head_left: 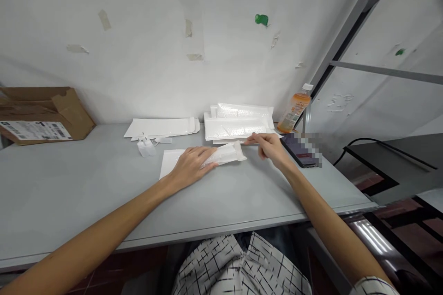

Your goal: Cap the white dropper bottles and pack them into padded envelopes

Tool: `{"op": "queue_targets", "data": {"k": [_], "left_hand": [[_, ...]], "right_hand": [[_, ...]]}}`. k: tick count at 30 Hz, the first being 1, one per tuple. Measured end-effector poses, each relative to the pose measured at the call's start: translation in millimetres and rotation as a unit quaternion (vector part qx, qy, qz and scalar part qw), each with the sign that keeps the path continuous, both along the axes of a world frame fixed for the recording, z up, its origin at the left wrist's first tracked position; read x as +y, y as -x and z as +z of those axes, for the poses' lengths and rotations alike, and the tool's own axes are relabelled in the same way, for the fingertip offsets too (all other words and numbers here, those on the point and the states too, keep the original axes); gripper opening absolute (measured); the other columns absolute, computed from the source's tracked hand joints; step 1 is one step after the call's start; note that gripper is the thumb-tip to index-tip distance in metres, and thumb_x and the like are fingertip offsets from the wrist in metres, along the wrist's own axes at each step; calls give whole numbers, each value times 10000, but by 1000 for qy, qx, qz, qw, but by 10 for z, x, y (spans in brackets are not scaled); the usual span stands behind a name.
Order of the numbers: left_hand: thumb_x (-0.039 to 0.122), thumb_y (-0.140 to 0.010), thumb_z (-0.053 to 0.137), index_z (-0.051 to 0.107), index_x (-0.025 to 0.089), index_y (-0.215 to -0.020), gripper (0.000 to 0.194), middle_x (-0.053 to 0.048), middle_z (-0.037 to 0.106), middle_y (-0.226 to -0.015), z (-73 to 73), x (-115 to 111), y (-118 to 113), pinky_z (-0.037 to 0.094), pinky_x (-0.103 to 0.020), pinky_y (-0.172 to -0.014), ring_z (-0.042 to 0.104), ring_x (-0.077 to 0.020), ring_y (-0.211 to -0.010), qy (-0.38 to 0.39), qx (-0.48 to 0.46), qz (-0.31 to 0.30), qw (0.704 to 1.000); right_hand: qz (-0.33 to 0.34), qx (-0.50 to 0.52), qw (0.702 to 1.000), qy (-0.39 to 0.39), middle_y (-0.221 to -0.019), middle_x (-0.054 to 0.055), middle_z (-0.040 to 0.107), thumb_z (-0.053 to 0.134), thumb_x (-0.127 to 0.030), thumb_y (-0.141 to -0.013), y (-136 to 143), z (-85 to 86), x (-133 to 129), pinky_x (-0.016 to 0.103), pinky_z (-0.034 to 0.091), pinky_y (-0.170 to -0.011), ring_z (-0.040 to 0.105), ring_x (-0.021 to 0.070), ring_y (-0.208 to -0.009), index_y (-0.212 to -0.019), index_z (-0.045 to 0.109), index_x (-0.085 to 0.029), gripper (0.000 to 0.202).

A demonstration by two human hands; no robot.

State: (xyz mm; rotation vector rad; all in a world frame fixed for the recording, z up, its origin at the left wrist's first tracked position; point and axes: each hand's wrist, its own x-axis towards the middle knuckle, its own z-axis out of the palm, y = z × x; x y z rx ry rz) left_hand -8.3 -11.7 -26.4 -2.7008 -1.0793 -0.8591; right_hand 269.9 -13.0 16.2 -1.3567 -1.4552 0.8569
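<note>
A narrow white bubble mailer (226, 153) lies on the table in front of me. My left hand (192, 163) presses over its left part, fingers on the far side and thumb on the near side. Under and left of that hand, a flat white piece (169, 160) shows, partly covered. At the mailer's right end is my right hand (268, 147), index finger stretched toward its edge, the other fingers curled and the thumb apart. Nothing shows in this hand, and whether the fingertip touches the mailer is unclear.
Behind, along the wall, lie more bubble mailers (238, 126) and flat white sleeves (162, 127). Crumpled white scraps (147, 146) sit left of centre. A drink bottle (294, 110) and a phone (299, 150) are at the right, a cardboard box (44, 115) at the far left.
</note>
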Motion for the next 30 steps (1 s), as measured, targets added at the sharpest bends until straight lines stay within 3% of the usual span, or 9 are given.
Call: {"op": "queue_targets", "data": {"k": [2, 4, 8, 10, 15, 19, 21, 25, 30], "left_hand": [[488, -988, 448, 566, 210, -1267, 411, -72, 686, -1199, 0, 6, 0, 526, -388, -866, 645, -234, -1073, -5, -6, -3, 1000], [485, -990, 445, 567, 206, -1261, 408, -75, 690, -1186, 4, 4, -5, 528, -387, -860, 651, -230, -1056, -18, -15, -7, 1000], [447, -995, 459, 568, 177, -1242, 382, -85, 702, -1145, 51, -63, -42, 533, -387, -837, 664, -221, -1001, -64, -27, -26, 997], [419, -995, 473, 567, 165, -1236, 363, -89, 706, -1123, 113, -116, -81, 533, -379, -826, 664, -220, -991, -98, -33, -36, 994], [443, -996, 454, 577, 157, -1242, 397, -112, 693, -1127, 511, -71, -282, 494, -398, -885, 644, -242, -1022, -177, -6, -30, 984], [601, -944, 442, 486, 142, -1389, 641, -208, 523, -1380, 920, 335, -553, 359, -491, -1050, 459, -343, -1308, -149, 13, 13, 989], [646, -902, 481, 447, 165, -1428, 714, -221, 428, -1463, 1006, 593, -694, 302, -545, -1076, 384, -375, -1360, -125, 25, 24, 992], [524, -944, 483, 520, 185, -1364, 541, -208, 440, -1457, 844, 941, -918, 339, -536, -1047, 407, -372, -1339, -28, 97, 34, 994], [449, -1006, 352, 514, 169, -1352, 474, -198, 525, -1368, 491, 996, -1063, 377, -518, -1000, 466, -343, -1282, -15, 129, 36, 991]], "right_hand": [[-69, -31, 996, -47, -869, 115, 758, 616, -591, -818, -124, 36, 14, 276, 345, -394, 349, 35, -304, -700, 699, -133, 480], [-80, -63, 993, -53, -842, 103, 755, 634, -587, -805, -165, 40, 7, 277, 359, -411, 357, 37, -315, -666, 696, -134, 478], [79, -39, 994, 64, -751, 64, 729, 696, -556, -765, -17, 21, -60, 251, 336, -394, 480, 84, -367, -833, 728, -151, 412], [134, 10, 988, 82, -711, 50, 710, 744, -514, -725, 77, 36, -88, 238, 344, -397, 542, 115, -436, -876, 725, -156, 389], [75, 124, 989, -2, -708, 43, 709, 829, -432, -603, 37, 253, 48, 256, 466, -519, 622, 158, -594, -779, 723, -151, 348], [0, 116, 991, -64, -622, 22, 654, 807, -428, -611, -238, 519, 424, 228, 370, -408, 530, 118, -480, -740, 708, -151, 321], [-34, 62, 996, -53, -671, 34, 668, 775, -406, -654, -373, 588, 633, 218, 364, -412, 547, 118, -509, -748, 704, -159, 273], [-165, -99, 981, -16, -692, 70, 684, 694, -334, -751, -534, 492, 874, 239, 384, -453, 582, 144, -517, -793, 706, -141, 198], [-262, -151, 951, -59, -876, 118, 735, 602, -373, -828, -563, 169, 797, 337, 488, -695, 665, 219, -708, -908, 723, -149, 267]]}}
